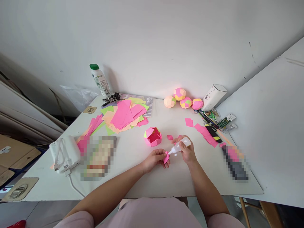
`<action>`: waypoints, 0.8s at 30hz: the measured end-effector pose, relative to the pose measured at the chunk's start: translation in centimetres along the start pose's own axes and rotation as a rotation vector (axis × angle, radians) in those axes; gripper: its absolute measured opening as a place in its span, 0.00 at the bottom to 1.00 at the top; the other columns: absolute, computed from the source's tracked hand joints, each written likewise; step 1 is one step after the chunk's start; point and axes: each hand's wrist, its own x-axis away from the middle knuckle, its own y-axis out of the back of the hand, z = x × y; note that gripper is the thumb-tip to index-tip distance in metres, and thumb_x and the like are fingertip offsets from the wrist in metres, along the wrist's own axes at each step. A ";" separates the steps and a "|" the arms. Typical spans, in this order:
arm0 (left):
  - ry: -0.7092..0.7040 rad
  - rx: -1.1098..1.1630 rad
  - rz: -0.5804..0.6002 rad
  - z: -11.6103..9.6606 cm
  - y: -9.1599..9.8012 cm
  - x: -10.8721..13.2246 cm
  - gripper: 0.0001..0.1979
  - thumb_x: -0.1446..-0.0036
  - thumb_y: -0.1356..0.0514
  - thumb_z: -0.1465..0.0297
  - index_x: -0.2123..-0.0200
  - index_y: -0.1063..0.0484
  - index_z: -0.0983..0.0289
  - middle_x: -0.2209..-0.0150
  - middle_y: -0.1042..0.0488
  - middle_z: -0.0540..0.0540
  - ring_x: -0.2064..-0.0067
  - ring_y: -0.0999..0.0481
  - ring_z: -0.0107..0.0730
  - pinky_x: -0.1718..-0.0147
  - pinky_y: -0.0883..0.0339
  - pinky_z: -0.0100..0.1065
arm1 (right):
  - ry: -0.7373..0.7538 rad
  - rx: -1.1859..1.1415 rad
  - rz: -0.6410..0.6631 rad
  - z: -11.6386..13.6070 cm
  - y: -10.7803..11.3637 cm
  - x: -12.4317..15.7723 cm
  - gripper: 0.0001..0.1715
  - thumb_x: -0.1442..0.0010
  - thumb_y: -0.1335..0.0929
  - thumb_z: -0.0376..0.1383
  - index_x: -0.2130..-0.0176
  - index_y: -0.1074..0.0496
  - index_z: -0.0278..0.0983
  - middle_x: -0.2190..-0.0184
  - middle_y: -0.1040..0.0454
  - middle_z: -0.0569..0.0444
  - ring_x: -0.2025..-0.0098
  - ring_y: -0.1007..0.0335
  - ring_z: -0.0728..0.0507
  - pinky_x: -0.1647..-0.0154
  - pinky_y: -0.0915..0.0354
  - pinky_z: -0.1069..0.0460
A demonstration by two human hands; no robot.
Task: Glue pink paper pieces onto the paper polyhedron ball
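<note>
My left hand (155, 159) pinches a small folded pink paper piece (166, 157) just above the white table (152, 180). My right hand (186, 151) grips a small white glue bottle (180, 146), tilted with its nozzle touching the pink piece. An open pink folded paper shape (152, 136) stands just beyond my hands. A loose pink scrap (170, 137) lies between that shape and my right hand.
A heap of pink, green and orange paper sheets (123, 115) lies at the back left, with keys (111, 98) and a green-capped bottle (99, 79) behind. Several paper balls (182, 98) and a white box (213, 96) stand at the back right. A white charger (65, 154) sits left.
</note>
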 end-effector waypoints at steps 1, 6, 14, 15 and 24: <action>0.000 0.000 -0.001 0.0 0.0 0.0 0.15 0.49 0.35 0.60 0.70 0.31 0.67 0.73 0.23 0.58 0.74 0.24 0.33 0.74 0.33 0.32 | 0.001 -0.003 -0.001 0.0 0.0 0.0 0.18 0.47 0.30 0.51 0.68 0.34 0.40 0.71 0.23 0.53 0.80 0.40 0.49 0.79 0.48 0.54; 0.008 -0.008 -0.005 -0.2 -0.1 0.1 0.15 0.49 0.35 0.60 0.71 0.31 0.68 0.73 0.23 0.57 0.74 0.24 0.33 0.74 0.33 0.32 | 0.003 -0.021 0.005 0.0 0.0 0.0 0.17 0.46 0.30 0.50 0.68 0.34 0.40 0.72 0.23 0.53 0.80 0.41 0.50 0.80 0.49 0.54; 0.009 -0.010 -0.002 -0.2 -0.1 0.1 0.15 0.49 0.35 0.60 0.71 0.31 0.67 0.73 0.23 0.58 0.74 0.24 0.33 0.74 0.34 0.32 | -0.013 -0.017 0.001 0.0 -0.1 0.0 0.18 0.47 0.30 0.50 0.69 0.35 0.40 0.72 0.23 0.53 0.80 0.39 0.49 0.80 0.48 0.54; 0.010 -0.011 -0.002 -0.2 -0.1 0.1 0.15 0.49 0.35 0.60 0.71 0.31 0.67 0.73 0.23 0.58 0.74 0.24 0.33 0.74 0.34 0.32 | -0.016 -0.016 0.001 0.0 -0.1 0.0 0.18 0.47 0.30 0.50 0.69 0.35 0.40 0.72 0.23 0.53 0.80 0.39 0.49 0.80 0.48 0.54; 0.012 -0.016 -0.002 -0.2 -0.1 0.1 0.15 0.48 0.36 0.61 0.71 0.31 0.68 0.73 0.23 0.57 0.74 0.24 0.33 0.74 0.34 0.32 | 0.000 -0.023 0.010 0.0 0.0 -0.1 0.16 0.46 0.30 0.49 0.69 0.34 0.40 0.72 0.22 0.53 0.80 0.39 0.50 0.81 0.49 0.54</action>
